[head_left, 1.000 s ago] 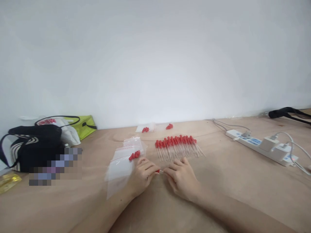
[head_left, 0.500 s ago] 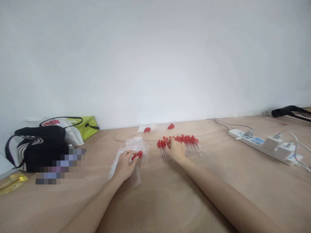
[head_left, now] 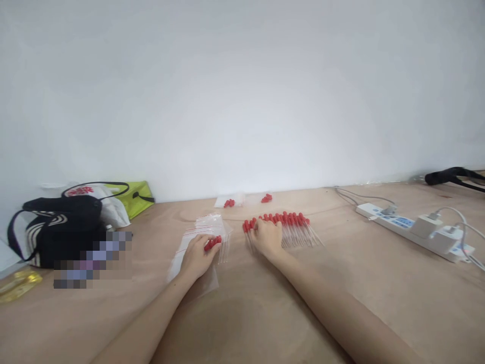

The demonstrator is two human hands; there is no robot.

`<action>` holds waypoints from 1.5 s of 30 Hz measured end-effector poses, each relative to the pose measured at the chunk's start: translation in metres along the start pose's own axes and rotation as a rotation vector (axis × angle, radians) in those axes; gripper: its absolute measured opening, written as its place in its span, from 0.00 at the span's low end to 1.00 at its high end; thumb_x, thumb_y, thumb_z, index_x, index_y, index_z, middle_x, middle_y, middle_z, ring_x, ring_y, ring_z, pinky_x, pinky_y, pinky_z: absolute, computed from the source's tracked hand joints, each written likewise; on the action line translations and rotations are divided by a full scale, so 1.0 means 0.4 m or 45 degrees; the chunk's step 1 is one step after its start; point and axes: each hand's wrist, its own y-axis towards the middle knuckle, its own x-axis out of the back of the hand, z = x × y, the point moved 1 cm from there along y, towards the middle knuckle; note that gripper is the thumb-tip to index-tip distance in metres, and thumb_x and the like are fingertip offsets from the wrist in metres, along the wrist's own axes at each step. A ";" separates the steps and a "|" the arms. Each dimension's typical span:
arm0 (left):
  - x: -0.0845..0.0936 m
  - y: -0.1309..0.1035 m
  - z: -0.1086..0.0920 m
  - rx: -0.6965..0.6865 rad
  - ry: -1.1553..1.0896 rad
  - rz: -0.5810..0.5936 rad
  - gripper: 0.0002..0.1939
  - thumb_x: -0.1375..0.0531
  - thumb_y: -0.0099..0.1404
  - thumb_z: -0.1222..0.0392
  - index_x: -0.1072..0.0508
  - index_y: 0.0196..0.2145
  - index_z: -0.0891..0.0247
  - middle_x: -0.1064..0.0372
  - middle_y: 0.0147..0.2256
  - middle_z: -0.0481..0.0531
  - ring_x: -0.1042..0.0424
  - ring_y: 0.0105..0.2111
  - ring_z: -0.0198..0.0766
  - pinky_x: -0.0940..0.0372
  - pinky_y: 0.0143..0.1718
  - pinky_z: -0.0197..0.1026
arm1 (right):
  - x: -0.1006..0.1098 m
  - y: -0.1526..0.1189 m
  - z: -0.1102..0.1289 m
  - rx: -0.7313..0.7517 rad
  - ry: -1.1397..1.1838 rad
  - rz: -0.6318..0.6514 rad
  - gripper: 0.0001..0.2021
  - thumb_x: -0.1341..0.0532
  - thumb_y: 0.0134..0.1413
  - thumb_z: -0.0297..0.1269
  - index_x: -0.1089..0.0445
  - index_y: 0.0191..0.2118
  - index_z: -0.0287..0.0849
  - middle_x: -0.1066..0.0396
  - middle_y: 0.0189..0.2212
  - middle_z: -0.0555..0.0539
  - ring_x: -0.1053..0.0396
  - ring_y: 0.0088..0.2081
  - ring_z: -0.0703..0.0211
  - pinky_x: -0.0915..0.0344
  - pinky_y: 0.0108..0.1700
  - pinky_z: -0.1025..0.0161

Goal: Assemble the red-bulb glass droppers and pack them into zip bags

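My left hand [head_left: 197, 255] is closed around several droppers [head_left: 212, 243] with red rubber bulbs, their thin clear stems pointing down toward me. Beneath it lie fanned-out clear zip bags [head_left: 175, 266] with red seal lines. To the right, a row of the same red-bulb droppers [head_left: 293, 219] rests on the table, stems toward me. Over the row's left part, my right hand [head_left: 268, 237] pinches at a dropper bulb; its fingertips partly hide what they grip.
Near the wall lie two small bunches of red bulbs [head_left: 229, 203] [head_left: 267, 198] in clear bags. A black bag [head_left: 68, 227] and a green bag [head_left: 138, 199] stand left. A white power strip [head_left: 401, 225] with plugged-in chargers and cables runs along the right.
My right hand has moved slightly left along the dropper row. My left hand stays almost in place, still holding its droppers.
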 end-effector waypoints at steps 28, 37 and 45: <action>0.025 -0.013 -0.044 0.073 -0.069 -0.342 0.07 0.46 0.54 0.58 0.31 0.29 0.62 0.30 0.32 0.51 0.33 0.33 0.43 0.40 0.33 0.42 | -0.013 -0.035 0.174 0.085 -0.084 0.349 0.10 0.48 0.48 0.29 0.30 0.32 0.39 0.28 0.32 0.40 0.32 0.37 0.51 0.52 0.41 0.55; 0.022 -0.085 -0.156 -0.288 -0.369 0.028 0.05 0.47 0.57 0.62 0.31 0.29 0.62 0.32 0.30 0.50 0.34 0.32 0.39 0.39 0.35 0.40 | 0.029 -0.116 -0.098 0.453 0.089 -0.228 0.12 0.56 0.57 0.34 0.39 0.29 0.39 0.32 0.26 0.45 0.36 0.28 0.59 0.51 0.37 0.60; -0.004 -0.122 -0.199 -0.291 -0.376 0.348 0.10 0.43 0.52 0.64 0.30 0.34 0.63 0.33 0.31 0.52 0.34 0.28 0.37 0.38 0.29 0.38 | 0.074 -0.164 -0.243 0.599 0.357 -0.172 0.11 0.54 0.58 0.33 0.38 0.41 0.41 0.31 0.32 0.44 0.35 0.33 0.58 0.46 0.36 0.62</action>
